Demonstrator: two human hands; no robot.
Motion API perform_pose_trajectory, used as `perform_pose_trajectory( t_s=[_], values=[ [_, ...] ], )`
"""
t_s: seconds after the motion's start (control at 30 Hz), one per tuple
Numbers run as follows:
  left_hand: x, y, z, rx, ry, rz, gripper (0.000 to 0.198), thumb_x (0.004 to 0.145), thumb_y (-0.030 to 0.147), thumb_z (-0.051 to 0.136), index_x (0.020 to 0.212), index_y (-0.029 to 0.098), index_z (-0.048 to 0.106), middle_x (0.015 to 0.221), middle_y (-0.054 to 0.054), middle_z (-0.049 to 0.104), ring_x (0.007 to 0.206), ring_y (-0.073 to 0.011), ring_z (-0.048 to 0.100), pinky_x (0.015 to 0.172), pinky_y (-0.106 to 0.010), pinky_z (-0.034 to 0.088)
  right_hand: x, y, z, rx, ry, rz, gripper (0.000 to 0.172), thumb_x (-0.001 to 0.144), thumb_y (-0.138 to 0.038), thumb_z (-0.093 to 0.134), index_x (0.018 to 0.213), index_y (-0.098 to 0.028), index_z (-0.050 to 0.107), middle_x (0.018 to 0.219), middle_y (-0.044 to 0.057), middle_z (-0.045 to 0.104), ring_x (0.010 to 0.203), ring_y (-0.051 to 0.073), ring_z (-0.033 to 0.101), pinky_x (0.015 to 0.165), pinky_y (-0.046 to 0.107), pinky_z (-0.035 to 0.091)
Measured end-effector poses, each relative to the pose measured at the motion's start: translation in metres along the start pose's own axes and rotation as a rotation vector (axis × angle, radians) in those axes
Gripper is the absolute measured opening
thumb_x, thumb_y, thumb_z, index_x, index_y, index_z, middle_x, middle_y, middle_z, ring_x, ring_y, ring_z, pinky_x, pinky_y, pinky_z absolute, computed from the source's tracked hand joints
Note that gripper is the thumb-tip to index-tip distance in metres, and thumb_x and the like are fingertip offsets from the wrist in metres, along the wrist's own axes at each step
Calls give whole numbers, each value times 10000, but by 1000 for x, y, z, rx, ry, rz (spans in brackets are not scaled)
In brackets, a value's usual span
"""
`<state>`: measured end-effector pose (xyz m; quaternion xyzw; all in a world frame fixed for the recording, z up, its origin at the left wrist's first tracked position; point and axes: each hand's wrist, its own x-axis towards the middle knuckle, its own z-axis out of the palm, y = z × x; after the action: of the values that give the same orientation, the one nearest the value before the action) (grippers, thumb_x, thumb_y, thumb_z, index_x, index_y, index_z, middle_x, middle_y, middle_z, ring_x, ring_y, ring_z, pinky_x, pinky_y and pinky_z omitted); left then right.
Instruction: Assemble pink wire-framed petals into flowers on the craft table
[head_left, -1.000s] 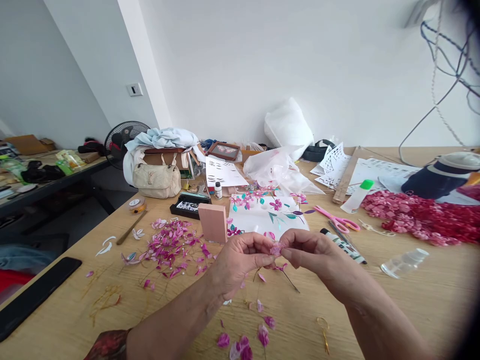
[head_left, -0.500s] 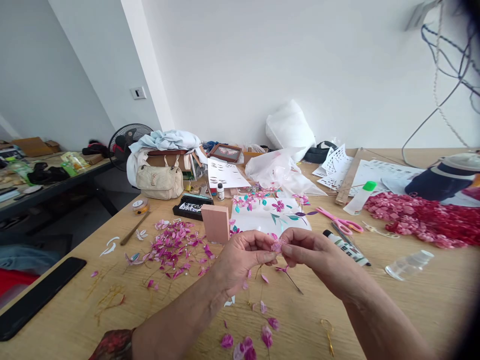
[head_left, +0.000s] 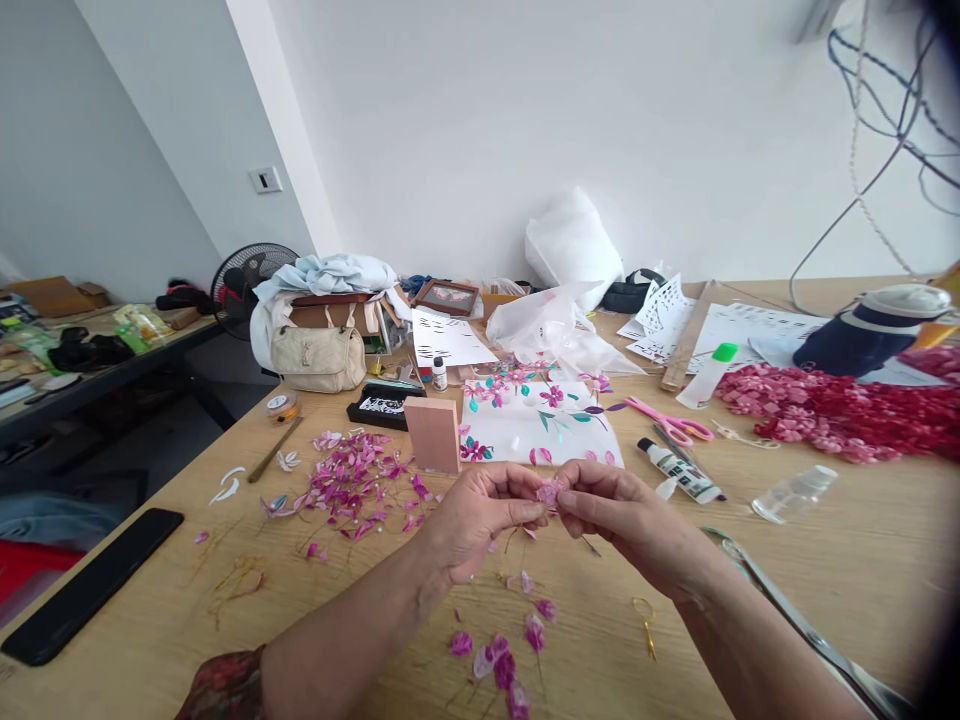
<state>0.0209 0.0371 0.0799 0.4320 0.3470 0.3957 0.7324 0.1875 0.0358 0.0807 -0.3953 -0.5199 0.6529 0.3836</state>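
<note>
Between the fingertips of both hands is a small pink petal flower [head_left: 550, 492], partly covered by the fingers. My left hand [head_left: 491, 512] pinches it from the left, and my right hand [head_left: 619, 515] pinches it from the right. Both hands hover above the wooden table. Below them lie loose pink and purple petals on thin stems [head_left: 504, 668]. To the left spreads a heap of magenta petals [head_left: 356, 480]. Behind the hands, a white sheet [head_left: 510, 425] bears pink flowers and green leaves.
A wooden block [head_left: 433, 436] stands behind my left hand. Pink scissors [head_left: 667, 418], a paint tube [head_left: 679, 470], a clear bottle [head_left: 795, 494] and metal tweezers or shears [head_left: 806, 625] lie at right. A black phone-like slab [head_left: 94, 585] rests near the left edge.
The view has shifted slightly, bringing the long metal tool at lower right into sight. Both hands still pinch the pink flower, with the fingers slightly changed in position.
</note>
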Motion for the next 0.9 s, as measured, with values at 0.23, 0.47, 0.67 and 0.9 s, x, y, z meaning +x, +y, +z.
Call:
perform_pose_trajectory(
  t_s=[0.23, 0.47, 0.67, 0.9],
  values=[
    [-3, -11, -5, -1, -25, 29, 185, 575, 189, 713, 741, 142, 647, 687, -2, 584, 624, -82, 516, 602, -205, 375, -7, 11, 0, 125, -35, 27, 166, 693, -314, 664, 737, -158, 625, 623, -15, 564, 568, 86, 458, 544, 216, 343],
    [-6, -15, -8, -4, -63, 45, 137, 624, 137, 668, 759, 139, 647, 706, -8, 579, 630, -74, 498, 596, -199, 365, -6, 14, -1, 98, -16, 37, 166, 722, -320, 638, 760, -173, 571, 652, -21, 532, 573, 94, 453, 553, 224, 347],
    [-7, -17, -9, 34, -43, 67, 151, 607, 164, 684, 750, 137, 646, 713, -9, 568, 629, -81, 497, 608, -214, 378, -3, 11, 3, -28, -22, 41, 141, 751, -303, 605, 727, -173, 556, 576, -41, 517, 545, 84, 418, 536, 215, 312],
    [-9, -20, -9, 89, -14, 55, 169, 601, 187, 693, 757, 142, 645, 739, -27, 597, 680, -110, 527, 657, -241, 399, -4, 10, 6, -120, -7, 6, 161, 716, -295, 615, 648, -161, 557, 550, -42, 493, 539, 93, 390, 539, 229, 299]
  ],
)
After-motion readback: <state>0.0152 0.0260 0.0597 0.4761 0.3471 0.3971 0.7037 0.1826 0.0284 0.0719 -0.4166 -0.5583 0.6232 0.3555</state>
